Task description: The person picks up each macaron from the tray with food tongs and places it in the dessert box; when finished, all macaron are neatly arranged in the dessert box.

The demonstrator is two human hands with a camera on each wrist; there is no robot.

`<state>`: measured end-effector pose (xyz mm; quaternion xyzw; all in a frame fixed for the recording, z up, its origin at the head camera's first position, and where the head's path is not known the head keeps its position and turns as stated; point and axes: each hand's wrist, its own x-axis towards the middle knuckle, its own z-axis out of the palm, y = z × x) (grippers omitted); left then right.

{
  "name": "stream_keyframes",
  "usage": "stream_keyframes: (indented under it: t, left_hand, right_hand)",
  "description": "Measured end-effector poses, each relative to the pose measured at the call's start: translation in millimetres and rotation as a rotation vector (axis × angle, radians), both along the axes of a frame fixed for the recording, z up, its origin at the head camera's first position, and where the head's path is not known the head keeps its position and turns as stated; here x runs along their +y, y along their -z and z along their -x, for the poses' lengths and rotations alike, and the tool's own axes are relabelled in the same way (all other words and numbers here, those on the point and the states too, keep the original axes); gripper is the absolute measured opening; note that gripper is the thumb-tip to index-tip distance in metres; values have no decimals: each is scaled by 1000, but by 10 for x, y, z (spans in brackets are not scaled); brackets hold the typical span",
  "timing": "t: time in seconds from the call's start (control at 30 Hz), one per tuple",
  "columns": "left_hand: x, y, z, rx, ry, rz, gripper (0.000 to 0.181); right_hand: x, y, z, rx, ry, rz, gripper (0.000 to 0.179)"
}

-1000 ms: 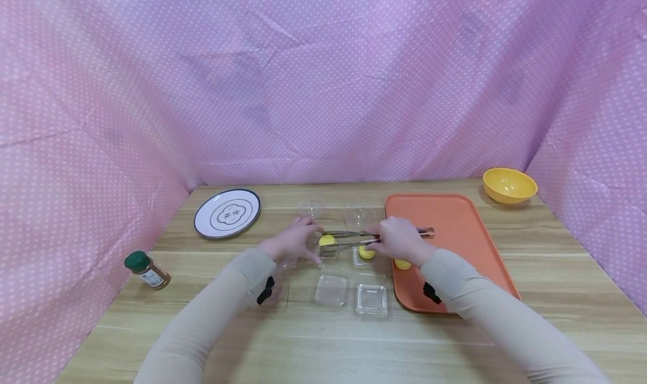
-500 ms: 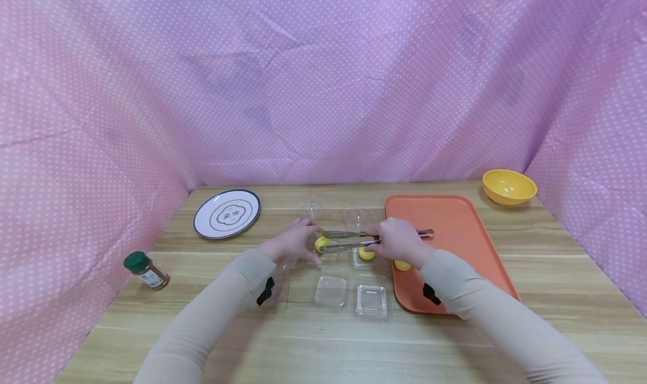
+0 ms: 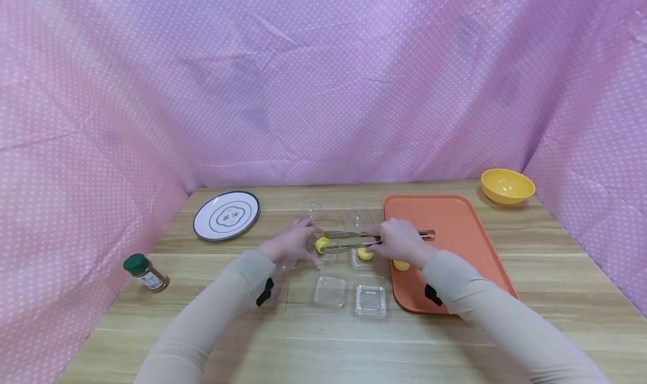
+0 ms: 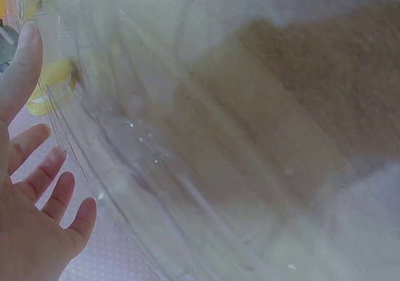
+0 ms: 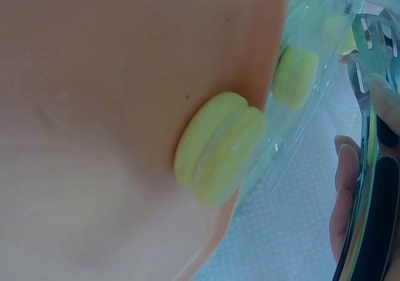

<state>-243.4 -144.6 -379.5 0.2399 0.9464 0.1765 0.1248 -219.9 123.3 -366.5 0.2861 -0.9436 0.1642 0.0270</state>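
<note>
My right hand (image 3: 399,241) grips metal tongs (image 3: 349,248) with slotted heads and dark grips, their arms apart and pointing left. At the tips a yellow macaron (image 3: 322,245) lies tilted in a clear plastic box (image 3: 328,257). My left hand (image 3: 292,241) is spread beside that box, thumb on the near side and relaxed fingers on the far side; in the left wrist view the fingertips (image 4: 55,159) sit right at the clear plastic edge. Another macaron (image 5: 295,77) lies in the neighbouring box, and one macaron (image 5: 220,148) stands on its edge in the orange tray (image 5: 112,106).
Nearer me sit more clear boxes (image 3: 371,301), with opened lids (image 3: 358,218) at the back. A white plate (image 3: 226,215) and a green-capped jar (image 3: 146,273) stand on the left. The yellow bowl (image 3: 507,186) is at the back right, beyond the tray.
The macaron at the tongs' tips has shifted slightly left, toward my left hand, and tipped over from lying flatter. Both hands have stayed nearly in place.
</note>
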Motion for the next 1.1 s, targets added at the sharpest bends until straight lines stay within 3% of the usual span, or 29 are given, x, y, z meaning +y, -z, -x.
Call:
stream_keyframes:
  t: [0.27, 0.5, 0.63, 0.8, 0.93, 1.1]
  left_hand:
    - [7, -16, -6, -7, -11, -15, 76]
    - [6, -11, -1, 5, -3, -14, 75]
    - [3, -9, -8, 0, -1, -18, 73]
    - [6, -17, -20, -15, -11, -24, 74]
    - [3, -15, -17, -7, -13, -19, 77]
    - [1, -3, -5, 7, -4, -10, 79]
  right_hand:
    - [-61, 24, 15, 62, -16, -27, 36]
    - [-137, -1, 20, 44, 12, -53, 15]
    - [-160, -25, 9, 16, 21, -60, 12]
    - [-125, -46, -18, -22, 30, -60, 19]
    - [-83, -42, -19, -7, 34, -54, 38]
    - [-73, -19, -9, 7, 22, -55, 44]
